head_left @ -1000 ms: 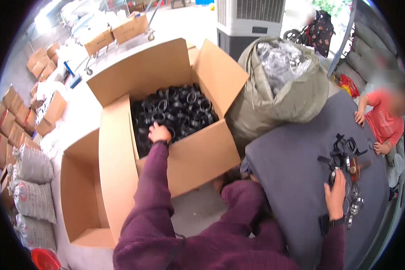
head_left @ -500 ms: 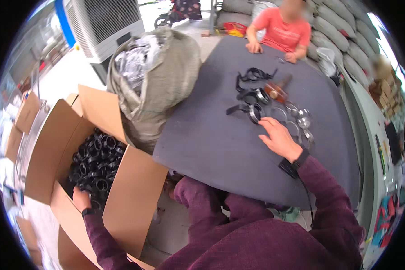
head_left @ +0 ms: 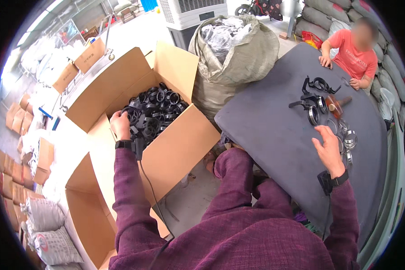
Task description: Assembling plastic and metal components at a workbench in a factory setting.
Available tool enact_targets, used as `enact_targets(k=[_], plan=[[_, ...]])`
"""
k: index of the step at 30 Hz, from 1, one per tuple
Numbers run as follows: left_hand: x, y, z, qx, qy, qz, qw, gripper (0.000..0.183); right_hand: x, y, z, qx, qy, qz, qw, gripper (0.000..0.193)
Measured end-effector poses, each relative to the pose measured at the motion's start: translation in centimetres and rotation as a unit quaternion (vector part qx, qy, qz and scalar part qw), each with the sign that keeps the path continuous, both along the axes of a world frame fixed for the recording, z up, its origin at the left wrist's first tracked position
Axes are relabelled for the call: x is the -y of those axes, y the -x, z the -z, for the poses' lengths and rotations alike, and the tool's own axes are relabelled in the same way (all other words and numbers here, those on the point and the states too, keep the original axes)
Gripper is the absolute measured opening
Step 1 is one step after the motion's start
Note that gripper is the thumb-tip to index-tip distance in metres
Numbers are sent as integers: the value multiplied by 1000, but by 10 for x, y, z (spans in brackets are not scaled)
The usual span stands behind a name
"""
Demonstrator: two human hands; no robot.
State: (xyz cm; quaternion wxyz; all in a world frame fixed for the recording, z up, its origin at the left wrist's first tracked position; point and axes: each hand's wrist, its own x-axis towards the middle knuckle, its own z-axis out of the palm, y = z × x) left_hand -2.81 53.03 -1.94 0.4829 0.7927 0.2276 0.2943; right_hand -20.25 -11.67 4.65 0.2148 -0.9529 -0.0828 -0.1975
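My left hand (head_left: 120,126) is in the open cardboard box (head_left: 177,150), at the near left edge of a heap of black rings (head_left: 155,110). Its fingers curl closed around a black ring (head_left: 129,112) at the heap's edge, partly hidden by the hand. Over the dark grey table (head_left: 265,117) hovers my right hand (head_left: 329,153), fingers apart and holding nothing. Just beyond it stands a black ring with a strap-like arm (head_left: 313,115). Several silver rings (head_left: 350,139) lie to its right. Farther back are more black ring parts (head_left: 320,83) and a brown-headed mallet (head_left: 335,105).
A large woven sack (head_left: 238,67) stuffed with clear plastic stands between box and table. Across the table sits a person in a red shirt (head_left: 353,56). A second open carton (head_left: 90,211) stands at lower left. A cable (head_left: 153,193) trails from my left wrist.
The view has swung left. My right hand has drawn back from the black ring its fingertips were beside. My left hand remains at the heap's near left edge, its fingers now more plainly visible.
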Motion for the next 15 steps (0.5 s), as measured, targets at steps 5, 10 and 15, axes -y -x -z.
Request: enact_targets(k=[5,10,15], plan=[[36,5,-32,11,16,-81,997,23,-22,4,-6,16,-32,-36,999,32],[60,5,-45,34,113,-41,992,22,-37,8,-9,13,-55,-72,996,32],[106,13,-71,119,79,96,985,21,-53,0,-19,21,-60,-91,994,36]])
